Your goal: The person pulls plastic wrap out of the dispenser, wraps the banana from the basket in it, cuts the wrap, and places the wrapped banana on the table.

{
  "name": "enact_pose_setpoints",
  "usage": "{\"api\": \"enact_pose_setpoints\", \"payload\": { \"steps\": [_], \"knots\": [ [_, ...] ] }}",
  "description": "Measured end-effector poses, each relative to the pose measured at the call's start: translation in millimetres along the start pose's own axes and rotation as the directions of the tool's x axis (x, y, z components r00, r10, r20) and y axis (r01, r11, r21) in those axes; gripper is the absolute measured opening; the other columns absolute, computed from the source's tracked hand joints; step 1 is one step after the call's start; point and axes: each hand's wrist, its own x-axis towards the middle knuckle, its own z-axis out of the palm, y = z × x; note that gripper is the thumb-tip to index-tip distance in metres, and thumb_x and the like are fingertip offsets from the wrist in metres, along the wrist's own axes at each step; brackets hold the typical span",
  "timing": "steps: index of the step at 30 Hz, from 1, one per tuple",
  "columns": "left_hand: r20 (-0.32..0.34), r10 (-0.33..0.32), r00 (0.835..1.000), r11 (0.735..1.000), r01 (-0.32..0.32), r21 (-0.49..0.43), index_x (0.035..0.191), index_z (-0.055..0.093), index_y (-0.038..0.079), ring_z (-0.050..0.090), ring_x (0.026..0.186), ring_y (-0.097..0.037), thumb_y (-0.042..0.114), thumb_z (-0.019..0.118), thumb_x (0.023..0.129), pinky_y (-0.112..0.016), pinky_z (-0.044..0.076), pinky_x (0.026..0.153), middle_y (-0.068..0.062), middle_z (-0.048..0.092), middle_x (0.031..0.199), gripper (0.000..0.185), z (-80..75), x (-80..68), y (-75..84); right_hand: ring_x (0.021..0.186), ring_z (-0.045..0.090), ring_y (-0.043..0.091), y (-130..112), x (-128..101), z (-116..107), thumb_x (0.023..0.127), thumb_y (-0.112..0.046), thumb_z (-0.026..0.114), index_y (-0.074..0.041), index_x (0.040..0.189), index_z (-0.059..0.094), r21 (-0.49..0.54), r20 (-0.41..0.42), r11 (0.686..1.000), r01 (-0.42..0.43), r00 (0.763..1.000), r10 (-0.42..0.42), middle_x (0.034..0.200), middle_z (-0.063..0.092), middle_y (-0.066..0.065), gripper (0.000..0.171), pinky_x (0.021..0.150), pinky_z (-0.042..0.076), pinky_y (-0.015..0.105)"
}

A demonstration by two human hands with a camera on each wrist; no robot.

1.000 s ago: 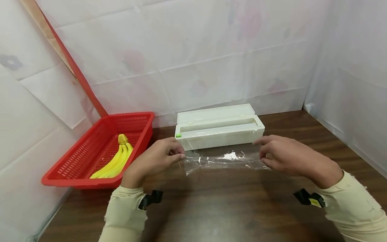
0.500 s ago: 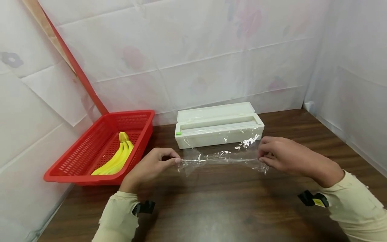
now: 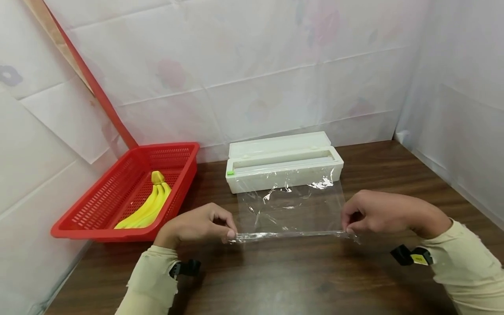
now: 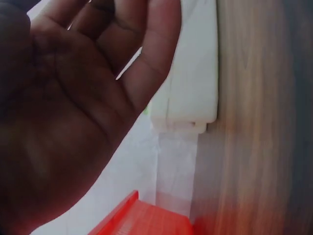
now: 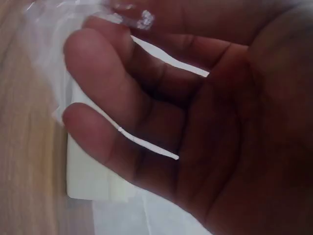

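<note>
Clear film [image 3: 290, 210] in centre of head view, pulled out from the white box [image 3: 285, 179] toward the bottom of the frame, near edge bunched into a shiny strip. Left hand [image 3: 198, 225], left of centre, pinches the strip's left end, thumb against fingers; right hand [image 3: 387, 212], right of centre, pinches the right end the same way. Film hangs between the hands and the box, with glare spots and wrinkles. Box sits on the dark wood table [image 3: 283, 280], upper middle, lid [image 3: 280, 145] tipped back, white roll [image 3: 283, 165] inside, green tab [image 3: 230, 173] at its left front corner. Red basket [image 3: 98, 236] at left, yellow bananas [image 3: 151, 205] lying in it, stem end toward the top. Floral sheeting [image 3: 256, 78] behind. Black devices at both cream sleeves [image 3: 151, 280]. Left wrist view: palm fills the left, box at upper middle, basket along the bottom; fingertips out of frame. Right wrist view: film crumpled at upper left by curled fingers, box behind.
</note>
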Motion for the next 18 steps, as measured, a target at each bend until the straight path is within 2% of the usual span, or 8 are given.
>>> {"api": "enact_pose_setpoints", "payload": {
  "steps": [3, 6, 11, 14, 18],
  "knots": [
    [0.057, -0.025, 0.998, 1.000, 0.025, -0.007, 0.093, 0.077, 0.016, 0.065, 0.077, -0.024, 0.018, 0.069, 0.095, -0.044, 0.055, 0.075, -0.006, 0.069, 0.081, 0.008, 5.6, 5.1, 1.3, 0.065, 0.054, 0.002, 2.0, 2.0, 3.4, 0.090, 0.002, 0.063, -0.022, 0.080, 0.069, 0.028, 0.039, 0.999, -0.017, 0.999, 0.016, 0.073, 0.060, -0.014, 0.026, 0.056, 0.048, 0.023],
    [0.077, -0.044, 0.996, 0.999, 0.044, -0.006, 0.094, 0.077, 0.017, 0.066, 0.077, -0.027, 0.016, 0.069, 0.095, -0.048, 0.056, 0.075, -0.006, 0.071, 0.082, 0.008, 9.5, 9.4, -1.4, 0.064, 0.056, 0.002, 4.2, 3.7, 6.4, 0.085, 0.007, 0.062, -0.020, 0.080, 0.069, 0.056, 0.060, 0.997, -0.043, 0.997, 0.040, 0.072, 0.061, -0.012, 0.029, 0.056, 0.050, 0.024],
    [0.082, -0.062, 0.995, 0.997, 0.058, 0.051, 0.094, 0.078, 0.020, 0.064, 0.077, -0.018, 0.020, 0.070, 0.095, -0.036, 0.054, 0.073, -0.002, 0.071, 0.083, 0.008, 11.1, 11.0, -5.8, 0.065, 0.059, 0.004, 9.2, 8.8, 13.4, 0.081, 0.010, 0.061, -0.018, 0.081, 0.072, 0.079, 0.081, 0.993, -0.086, 0.994, 0.079, 0.072, 0.064, -0.009, 0.030, 0.057, 0.052, 0.025],
    [0.122, -0.073, 0.990, 0.995, 0.064, 0.075, 0.092, 0.078, 0.018, 0.062, 0.076, -0.011, 0.017, 0.071, 0.093, -0.029, 0.053, 0.071, 0.001, 0.070, 0.081, 0.007, 14.4, 12.2, -4.5, 0.064, 0.058, 0.004, 10.6, 12.3, 17.2, 0.082, 0.009, 0.062, -0.017, 0.081, 0.074, 0.073, 0.092, 0.991, -0.113, 0.990, 0.106, 0.071, 0.065, -0.009, 0.029, 0.056, 0.050, 0.024],
    [0.171, -0.121, 0.978, 0.987, 0.100, 0.123, 0.086, 0.078, 0.017, 0.059, 0.075, -0.006, 0.011, 0.074, 0.090, -0.025, 0.051, 0.071, 0.007, 0.068, 0.078, 0.008, 23.1, 16.6, -0.5, 0.062, 0.056, 0.002, 12.1, 14.6, 19.2, 0.080, 0.009, 0.061, -0.019, 0.079, 0.075, 0.037, 0.107, 0.988, -0.150, 0.984, 0.146, 0.069, 0.064, -0.011, 0.031, 0.055, 0.047, 0.022]
  ]
}}
